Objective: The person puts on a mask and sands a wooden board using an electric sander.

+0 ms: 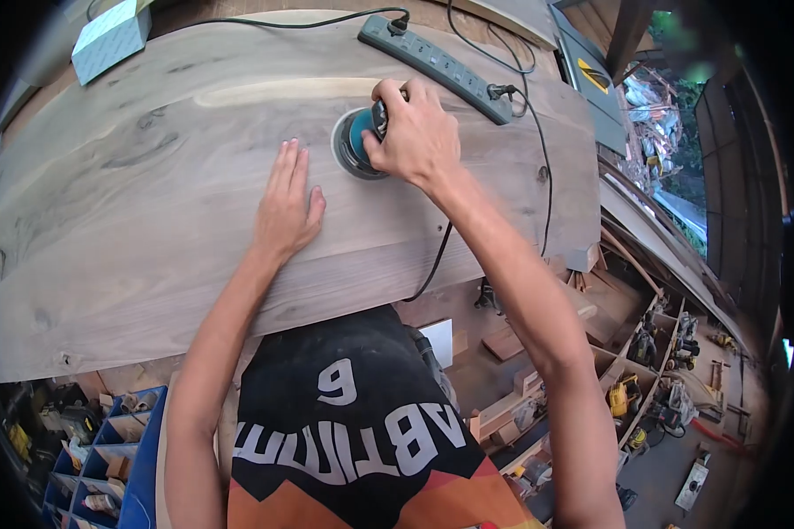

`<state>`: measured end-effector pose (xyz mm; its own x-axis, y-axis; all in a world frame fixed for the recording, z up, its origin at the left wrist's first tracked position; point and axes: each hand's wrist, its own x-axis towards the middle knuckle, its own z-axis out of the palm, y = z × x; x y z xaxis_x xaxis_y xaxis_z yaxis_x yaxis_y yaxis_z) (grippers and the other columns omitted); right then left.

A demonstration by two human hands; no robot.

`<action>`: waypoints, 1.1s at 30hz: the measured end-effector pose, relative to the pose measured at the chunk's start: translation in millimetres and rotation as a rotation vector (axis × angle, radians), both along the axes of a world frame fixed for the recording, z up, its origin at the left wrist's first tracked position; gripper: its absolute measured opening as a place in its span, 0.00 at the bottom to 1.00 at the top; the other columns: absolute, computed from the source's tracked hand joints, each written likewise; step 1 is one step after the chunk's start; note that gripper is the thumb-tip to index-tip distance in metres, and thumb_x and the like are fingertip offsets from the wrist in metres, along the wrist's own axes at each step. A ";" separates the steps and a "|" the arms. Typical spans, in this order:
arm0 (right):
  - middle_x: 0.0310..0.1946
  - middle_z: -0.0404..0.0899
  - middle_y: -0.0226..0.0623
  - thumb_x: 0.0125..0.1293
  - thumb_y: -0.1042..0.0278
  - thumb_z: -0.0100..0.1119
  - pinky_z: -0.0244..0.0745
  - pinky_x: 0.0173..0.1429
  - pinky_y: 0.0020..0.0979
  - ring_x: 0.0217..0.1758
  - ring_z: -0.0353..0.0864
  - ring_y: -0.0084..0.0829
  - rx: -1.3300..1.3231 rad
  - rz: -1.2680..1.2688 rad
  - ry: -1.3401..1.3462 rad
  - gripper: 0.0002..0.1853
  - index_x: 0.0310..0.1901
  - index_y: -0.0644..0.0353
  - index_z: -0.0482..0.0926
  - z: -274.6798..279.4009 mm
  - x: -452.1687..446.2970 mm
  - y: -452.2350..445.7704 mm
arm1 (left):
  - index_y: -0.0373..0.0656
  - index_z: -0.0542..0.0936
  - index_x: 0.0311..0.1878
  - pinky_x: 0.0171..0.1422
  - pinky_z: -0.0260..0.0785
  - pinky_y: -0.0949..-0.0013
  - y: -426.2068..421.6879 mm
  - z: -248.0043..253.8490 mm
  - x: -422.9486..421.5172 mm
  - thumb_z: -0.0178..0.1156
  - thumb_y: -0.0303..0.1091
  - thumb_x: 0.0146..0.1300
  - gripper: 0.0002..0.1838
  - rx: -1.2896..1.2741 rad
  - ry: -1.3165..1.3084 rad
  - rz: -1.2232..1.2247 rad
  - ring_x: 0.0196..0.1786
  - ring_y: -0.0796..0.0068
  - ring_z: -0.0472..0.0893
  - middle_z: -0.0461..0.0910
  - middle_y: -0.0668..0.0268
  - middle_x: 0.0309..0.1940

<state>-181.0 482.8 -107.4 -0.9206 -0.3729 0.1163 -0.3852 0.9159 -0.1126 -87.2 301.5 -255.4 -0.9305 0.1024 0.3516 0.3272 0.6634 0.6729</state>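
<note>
A wide wooden slab (238, 115) with dark grain and knots lies in front of me. My right hand (419, 137) is wrapped round the top of a teal and black orbital sander (359, 141), whose round pad rests on the wood. From the sander a black cord (436, 260) runs down over the slab's near edge. Left of the sander, my left hand (288, 203) lies flat on the slab, fingers stretched out and pointing away from me, holding nothing.
On the slab's far right lies a grey power strip (437, 66) with plugs and black cords. A white and grey box (110, 42) stands far left. Below are a blue compartment rack (119, 441) at left and shelves with power tools, including a yellow tool (625, 397), at right.
</note>
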 end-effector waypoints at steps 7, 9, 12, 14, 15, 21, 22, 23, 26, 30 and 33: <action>0.49 0.78 0.46 0.57 0.54 0.75 0.83 0.51 0.53 0.56 0.82 0.53 0.053 -0.134 0.041 0.26 0.54 0.49 0.77 0.5 -10.7 30.9 | 0.35 0.71 0.76 0.87 0.50 0.43 11.0 7.8 -2.1 0.60 0.39 0.70 0.33 -0.368 -0.012 -0.121 0.83 0.43 0.62 0.67 0.46 0.78; 0.49 0.78 0.45 0.56 0.53 0.76 0.82 0.52 0.53 0.56 0.82 0.52 0.059 -0.175 0.027 0.26 0.55 0.48 0.77 -2.9 -6.0 46.0 | 0.38 0.73 0.75 0.87 0.49 0.41 22.6 4.9 -1.1 0.59 0.41 0.71 0.31 -0.370 -0.028 -0.155 0.83 0.43 0.62 0.68 0.48 0.78; 0.49 0.78 0.44 0.56 0.53 0.77 0.82 0.52 0.53 0.56 0.82 0.52 0.027 -0.265 0.023 0.27 0.55 0.47 0.77 0.2 -13.2 62.6 | 0.41 0.76 0.73 0.87 0.47 0.40 34.2 2.1 -28.4 0.59 0.41 0.72 0.29 -0.351 0.012 -0.186 0.82 0.42 0.62 0.69 0.49 0.78; 0.49 0.79 0.44 0.56 0.54 0.77 0.82 0.52 0.54 0.55 0.83 0.52 0.046 -0.316 0.024 0.28 0.56 0.47 0.77 0.8 -18.7 74.4 | 0.42 0.78 0.72 0.87 0.47 0.38 43.7 1.5 -24.7 0.59 0.42 0.73 0.28 -0.317 0.012 -0.223 0.82 0.41 0.61 0.70 0.49 0.77; 0.49 0.79 0.44 0.56 0.54 0.77 0.82 0.52 0.54 0.55 0.83 0.53 0.058 -0.347 0.023 0.28 0.56 0.47 0.77 0.9 -21.1 81.4 | 0.44 0.78 0.72 0.87 0.46 0.36 46.8 1.9 -24.5 0.59 0.42 0.73 0.27 -0.331 0.005 -0.223 0.83 0.41 0.61 0.70 0.49 0.77; 0.49 0.79 0.46 0.56 0.52 0.77 0.82 0.52 0.54 0.54 0.84 0.54 0.048 -0.452 0.021 0.28 0.56 0.47 0.77 0.4 -32.2 118.0 | 0.53 0.79 0.73 0.84 0.42 0.26 63.3 9.8 -31.9 0.58 0.47 0.74 0.27 -0.419 0.003 -0.201 0.84 0.42 0.58 0.66 0.49 0.80; 0.49 0.79 0.46 0.56 0.52 0.77 0.82 0.52 0.54 0.54 0.84 0.53 0.046 -0.459 0.019 0.28 0.56 0.47 0.77 0.6 -33.5 122.7 | 0.53 0.79 0.73 0.84 0.41 0.25 67.5 12.6 -34.0 0.58 0.48 0.75 0.27 -0.436 0.003 -0.205 0.85 0.42 0.58 0.65 0.49 0.80; 0.49 0.79 0.46 0.56 0.52 0.76 0.82 0.52 0.54 0.54 0.84 0.53 0.044 -0.466 0.017 0.28 0.56 0.47 0.77 0.7 -34.5 127.4 | 0.54 0.79 0.73 0.84 0.40 0.25 73.0 14.9 -36.3 0.58 0.48 0.75 0.27 -0.454 0.002 -0.210 0.85 0.42 0.57 0.64 0.49 0.81; 0.49 0.79 0.46 0.57 0.52 0.76 0.82 0.52 0.54 0.54 0.84 0.53 0.032 -0.477 0.028 0.27 0.56 0.47 0.77 -1.2 -38.7 140.6 | 0.54 0.79 0.73 0.85 0.39 0.26 96.5 16.2 -48.4 0.57 0.49 0.75 0.27 -0.473 0.014 -0.268 0.85 0.44 0.57 0.64 0.49 0.81; 0.51 0.78 0.49 0.59 0.54 0.73 0.84 0.51 0.53 0.56 0.82 0.54 0.002 -0.445 0.011 0.26 0.57 0.52 0.76 2.3 -39.6 154.2 | 0.48 0.79 0.72 0.87 0.45 0.36 124.4 15.6 -68.5 0.59 0.46 0.73 0.27 -0.428 0.041 -0.360 0.84 0.47 0.60 0.68 0.49 0.78; 0.51 0.77 0.50 0.58 0.55 0.73 0.83 0.50 0.52 0.57 0.81 0.54 -0.015 -0.415 0.040 0.27 0.57 0.53 0.76 -6.6 -27.7 164.3 | 0.40 0.79 0.70 0.86 0.53 0.44 133.4 12.8 -70.8 0.63 0.40 0.68 0.28 -0.392 0.040 -0.405 0.81 0.49 0.66 0.73 0.49 0.75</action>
